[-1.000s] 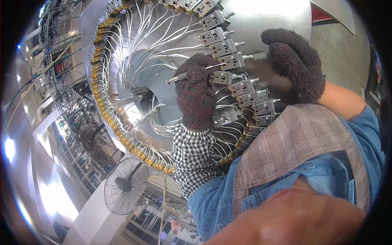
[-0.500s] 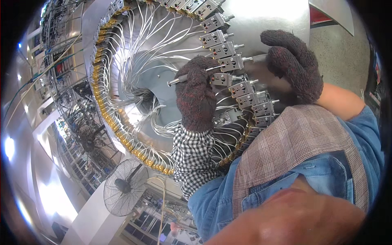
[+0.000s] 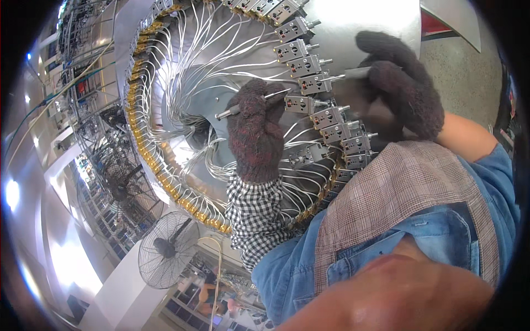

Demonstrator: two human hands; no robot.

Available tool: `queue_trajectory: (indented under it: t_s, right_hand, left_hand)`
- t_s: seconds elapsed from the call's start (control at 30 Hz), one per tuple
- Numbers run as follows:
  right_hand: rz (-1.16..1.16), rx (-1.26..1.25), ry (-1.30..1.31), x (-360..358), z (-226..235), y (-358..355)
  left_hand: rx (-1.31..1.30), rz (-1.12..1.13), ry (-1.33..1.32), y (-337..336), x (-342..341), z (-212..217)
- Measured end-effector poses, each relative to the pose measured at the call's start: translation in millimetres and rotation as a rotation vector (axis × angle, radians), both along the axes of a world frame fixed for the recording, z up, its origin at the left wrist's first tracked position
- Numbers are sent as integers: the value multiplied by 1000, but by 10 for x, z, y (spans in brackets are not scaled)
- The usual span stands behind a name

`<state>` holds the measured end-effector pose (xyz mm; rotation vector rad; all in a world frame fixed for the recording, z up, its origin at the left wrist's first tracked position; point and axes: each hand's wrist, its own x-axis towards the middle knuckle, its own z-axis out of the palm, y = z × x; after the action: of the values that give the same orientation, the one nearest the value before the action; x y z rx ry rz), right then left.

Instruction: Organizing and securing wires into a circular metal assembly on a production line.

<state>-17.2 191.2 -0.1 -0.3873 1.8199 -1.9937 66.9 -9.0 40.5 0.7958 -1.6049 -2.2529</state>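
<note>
My left hand (image 3: 255, 132), in a dark knitted glove, is closed round a slim metal screwdriver (image 3: 227, 112). The thin tip points right, toward a row of small box-shaped metal units with stubby shafts, and stays apart from them. Closest to the tip is one unit (image 3: 298, 104); just above it sits another unit (image 3: 315, 84). My right hand (image 3: 408, 91), gloved alike and a little blurred, hovers over the metal tabletop right of the row. Its index finger and thumb are apart, and nothing shows clearly between them. The other fingers are partly hidden.
The units ring a round metal fixture with brass-coloured fittings (image 3: 144, 144) along its rim. Many white wires (image 3: 218, 69) run from the ring to a central hole. One unit (image 3: 309, 156) lies inside the ring near my left wrist. A fan (image 3: 165, 248) stands beyond, lower left.
My left hand has drawn left with the screwdriver, taking its tip away from the units. My right hand has shifted slightly, its thumb lifting outward from the palm.
</note>
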Motion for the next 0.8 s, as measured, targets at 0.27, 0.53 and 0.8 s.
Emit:
queue_trajectory:
  t_s: [0.27, 0.53, 0.8]
  right_hand:
    - [247, -401, -199, -68, 110, -277]
    - [116, -343, -202, -288, 114, -332]
    - [98, -260, -244, -270, -44, -90]
  left_hand:
    - [-741, -228, 17, -30, 18, -123]
    - [104, -120, 191, 13, -247, -155]
    - [136, -106, 44, -11, -21, -112]
